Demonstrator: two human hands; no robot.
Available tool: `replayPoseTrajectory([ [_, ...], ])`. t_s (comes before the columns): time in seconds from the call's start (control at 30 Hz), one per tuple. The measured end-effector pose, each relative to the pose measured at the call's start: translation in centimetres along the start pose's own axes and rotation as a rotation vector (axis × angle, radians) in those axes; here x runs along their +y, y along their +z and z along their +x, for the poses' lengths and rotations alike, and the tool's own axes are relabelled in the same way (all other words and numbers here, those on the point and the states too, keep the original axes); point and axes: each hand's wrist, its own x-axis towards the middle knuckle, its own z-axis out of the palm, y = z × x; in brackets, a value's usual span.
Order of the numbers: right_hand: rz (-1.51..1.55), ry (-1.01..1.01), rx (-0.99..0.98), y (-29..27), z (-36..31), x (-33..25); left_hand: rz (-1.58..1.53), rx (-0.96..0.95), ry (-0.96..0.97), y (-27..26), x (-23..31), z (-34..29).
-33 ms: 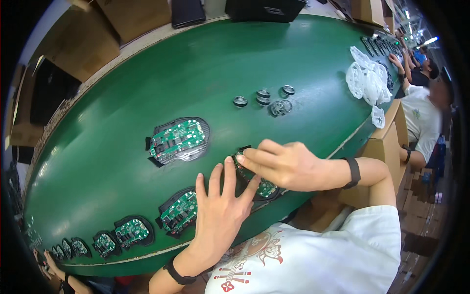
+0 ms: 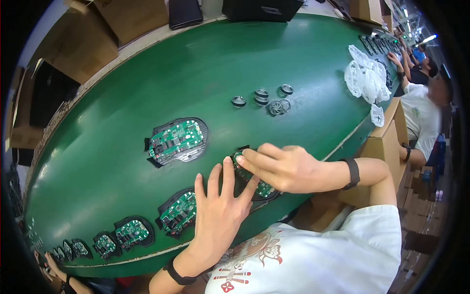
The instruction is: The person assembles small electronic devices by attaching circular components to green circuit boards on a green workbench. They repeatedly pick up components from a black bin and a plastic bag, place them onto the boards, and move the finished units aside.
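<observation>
A green circuit board in a black mouse-shaped base lies under my two hands near the table's front edge, mostly covered by them. My left hand lies over its left side with fingers spread, thumb against the assembly. From the right, my right hand reaches in, thumb and fingers pinched at the base's upper left end. Whatever sits between those fingertips is hidden. Left of my left hand lies a similar base with a board, partly covered by it. Farther back is another such base with a board.
Several black wheel-like parts sit beyond my right hand. White plastic shells are piled at the far right, above a cardboard box. More boards in bases line the front edge leftward. Co-workers sit at both ends of the green table.
</observation>
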Motion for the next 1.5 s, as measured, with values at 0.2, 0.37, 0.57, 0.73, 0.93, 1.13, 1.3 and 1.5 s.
replayPoseTrajectory([
  [0.2,-0.083,-0.014,0.07,0.7,-1.0,-0.8,0.011,0.025,0.022,0.5,0.0,0.0],
  [0.37,0.1,0.033,0.06,0.7,-0.1,-0.1,0.027,0.006,0.027,0.4,0.0,0.0],
  [0.57,-0.103,0.022,0.108,0.8,-1.2,-1.4,0.009,0.02,0.032,0.4,-0.2,0.0],
  [0.73,0.023,0.106,0.141,2.0,0.4,-0.2,-0.025,0.048,0.037,0.6,-0.9,0.4],
  [0.93,-0.134,0.091,0.059,0.4,-0.9,-2.2,-0.048,-0.022,0.062,0.3,-1.4,0.2],
  [1.13,-0.022,0.156,0.114,-0.2,-0.4,-1.1,0.038,0.014,0.047,-0.6,-1.0,0.7],
  [1.3,0.205,0.355,0.043,-2.1,-1.8,-0.4,0.193,0.016,-0.083,-0.5,0.0,-0.6],
  [1.5,0.345,0.494,0.155,0.2,-3.7,-2.2,0.206,0.005,-0.058,-0.3,-0.3,-0.9],
])
